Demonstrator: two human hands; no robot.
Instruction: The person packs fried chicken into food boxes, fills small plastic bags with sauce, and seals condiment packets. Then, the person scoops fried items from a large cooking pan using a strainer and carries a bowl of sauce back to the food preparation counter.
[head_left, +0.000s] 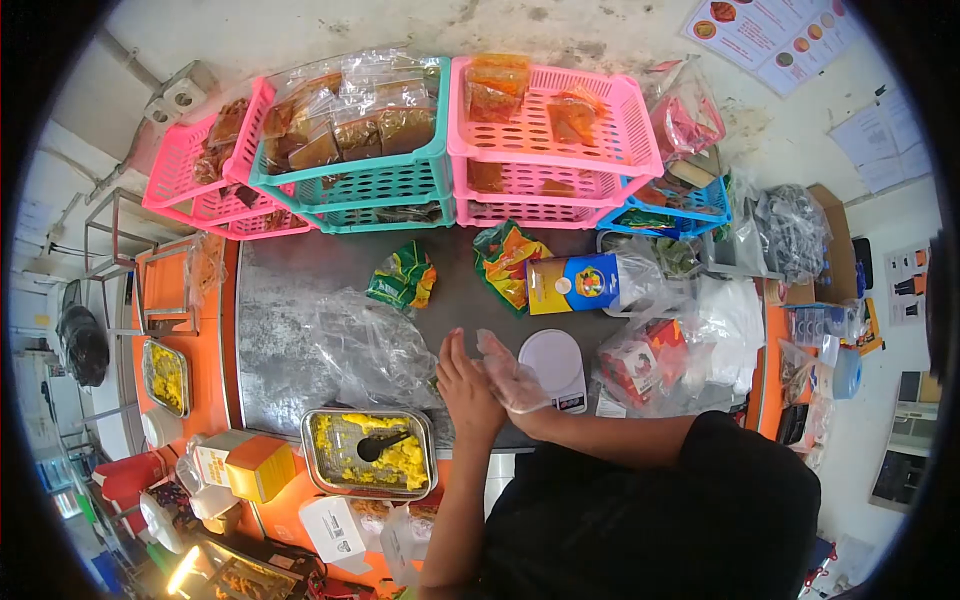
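My left hand (467, 392) is bare, its fingers stretched out and pointing away from me. Close against it is my right hand (512, 376), inside a thin clear plastic glove with the fingers extended. Whether the left palm grips the glove's film is hidden. Just right of the hands stands a small white kitchen scale (553, 367). A crumpled clear plastic bag (370, 345) lies to their left on the dark metal worktop (275, 280). Nearer me on the left is a metal tray (312, 480) holding yellow food and a black spoon (380, 446).
Stacked pink baskets (560, 150) and teal baskets (350, 170) with bagged sauces line the back. Green-orange packets (402, 277) and a blue-yellow packet (572, 283) lie before them. A red box (640, 362) in plastic sits right; a yellow box (260, 468) stands left.
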